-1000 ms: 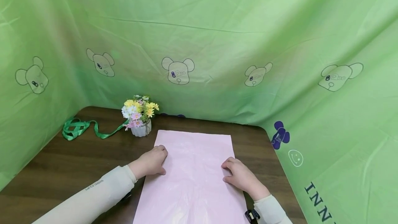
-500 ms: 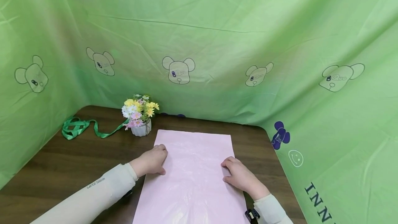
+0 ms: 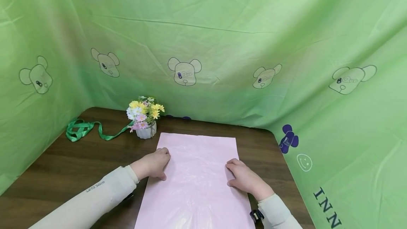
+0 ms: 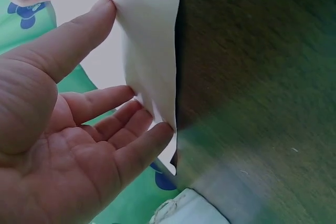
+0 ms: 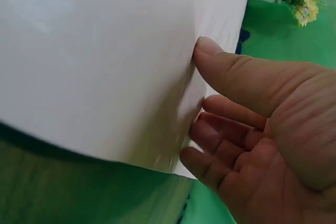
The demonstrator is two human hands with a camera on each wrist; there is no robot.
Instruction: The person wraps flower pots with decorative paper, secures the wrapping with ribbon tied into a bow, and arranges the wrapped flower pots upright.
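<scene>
A glossy pink sheet (image 3: pixel 197 183), which may be a flat bag, lies lengthwise on the dark wooden table. On its left side my left hand (image 3: pixel 152 163) rests with fingertips and thumb touching the surface. In the left wrist view the thumb (image 4: pixel 86 32) is spread well apart from the fingers, and nothing is pinched between them. My right hand (image 3: pixel 246 177) rests on the right side of the sheet. Its thumb (image 5: pixel 226 64) and loosely bent fingers touch the sheet in the right wrist view, with a gap between them. The sheet's near end runs out of the head view.
A small white pot of artificial flowers (image 3: pixel 144 117) stands behind the sheet's far left corner. Left of it a green ribbon (image 3: pixel 79 130) lies loosely coiled, one end reaching the pot. Green printed cloth (image 3: pixel 219 45) hangs around the table's (image 3: pixel 63 176) back and sides.
Both hands stay on the sheet in nearly the same places. My left thumb has slid slightly toward me, a little farther from the fingers. The head view has shifted slightly.
</scene>
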